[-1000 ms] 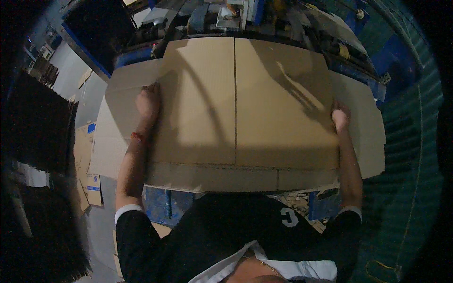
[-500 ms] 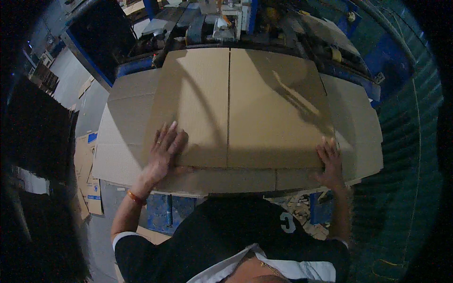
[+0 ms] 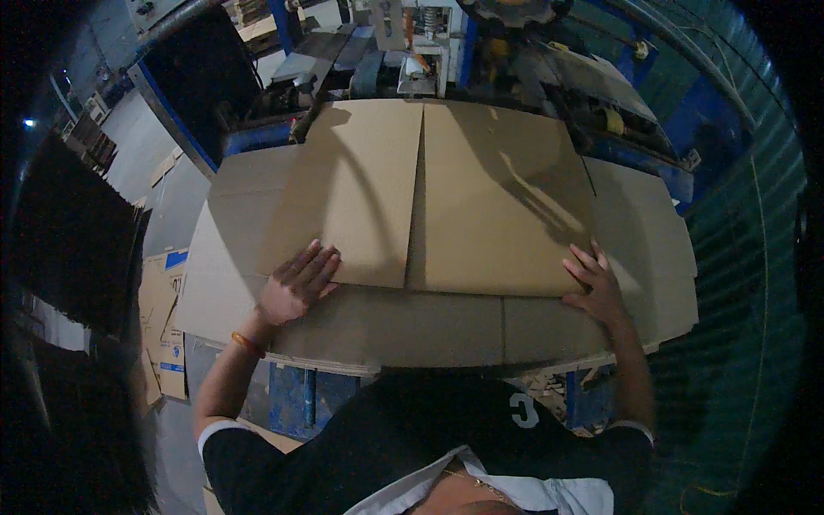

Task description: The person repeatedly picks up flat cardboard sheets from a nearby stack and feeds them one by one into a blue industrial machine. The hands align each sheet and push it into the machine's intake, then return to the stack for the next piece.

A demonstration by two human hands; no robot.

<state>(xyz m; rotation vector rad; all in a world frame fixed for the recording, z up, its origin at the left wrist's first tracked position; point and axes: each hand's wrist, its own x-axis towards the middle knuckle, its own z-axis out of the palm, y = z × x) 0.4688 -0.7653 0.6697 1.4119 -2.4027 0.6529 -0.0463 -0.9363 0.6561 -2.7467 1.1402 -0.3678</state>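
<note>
Dim workshop, machine (image 3: 429,51) behind. Folded cardboard box (image 3: 446,197) lies flat, flaps meeting beyond the fingertips. Left hand (image 3: 296,283) and right hand (image 3: 596,287) press it, fingers spread; stack (image 3: 386,330) beneath awaits.

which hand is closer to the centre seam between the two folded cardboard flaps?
Left. The left hand lies flat on the left flap's near corner, a short way from the centre seam. The right hand rests at the right flap's outer corner, farther off.

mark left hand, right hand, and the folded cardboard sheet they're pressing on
left hand (image 3: 296,283): head view, on the back of the hand.
right hand (image 3: 594,283): head view, on the back of the hand.
folded cardboard sheet (image 3: 481,197): head view, on the right top panel.
</note>
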